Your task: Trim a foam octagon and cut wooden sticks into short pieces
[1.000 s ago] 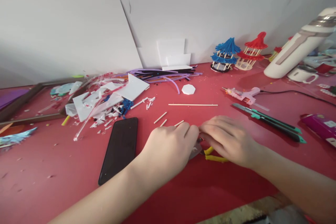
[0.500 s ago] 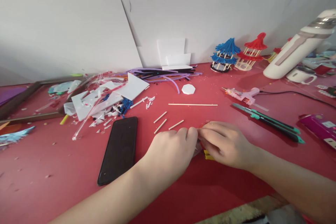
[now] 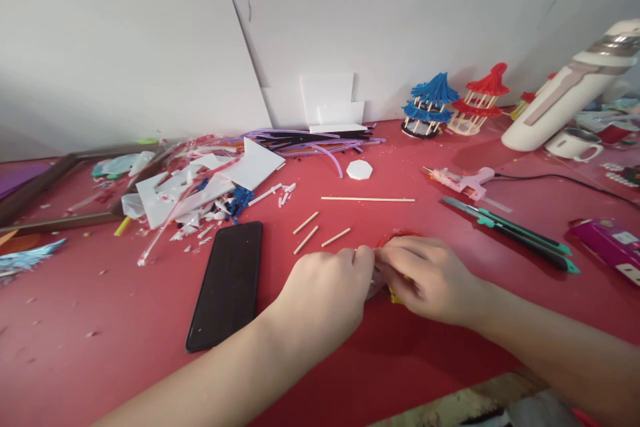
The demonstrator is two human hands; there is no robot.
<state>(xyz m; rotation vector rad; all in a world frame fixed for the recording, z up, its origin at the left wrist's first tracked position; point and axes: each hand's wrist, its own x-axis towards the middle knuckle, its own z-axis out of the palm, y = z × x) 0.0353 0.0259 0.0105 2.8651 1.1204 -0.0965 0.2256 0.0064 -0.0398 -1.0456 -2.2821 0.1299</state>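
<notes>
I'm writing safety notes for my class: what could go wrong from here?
The utility knife lies with its blade seemingly exposed, so the right hand might be cut reaching past. The pink glue gun lies on the table; if hot, it could burn. The left hand might knock the loose short sticks.

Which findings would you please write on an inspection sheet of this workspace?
Surface: red tabletop; small scraps at left.
Work pieces: yellow piece, partly hidden by right hand; three short pale sticks; long pale stick.
Clutter: heap of white and clear scraps; black rectangular phone; black-and-green cutter.
Hands: left hand and right hand close together; anything held mostly hidden.
Cables: black cord from pink glue gun, trailing right.
Surroundings: white panels; blue tiered model pavilion; red tiered model pavilion.
</notes>
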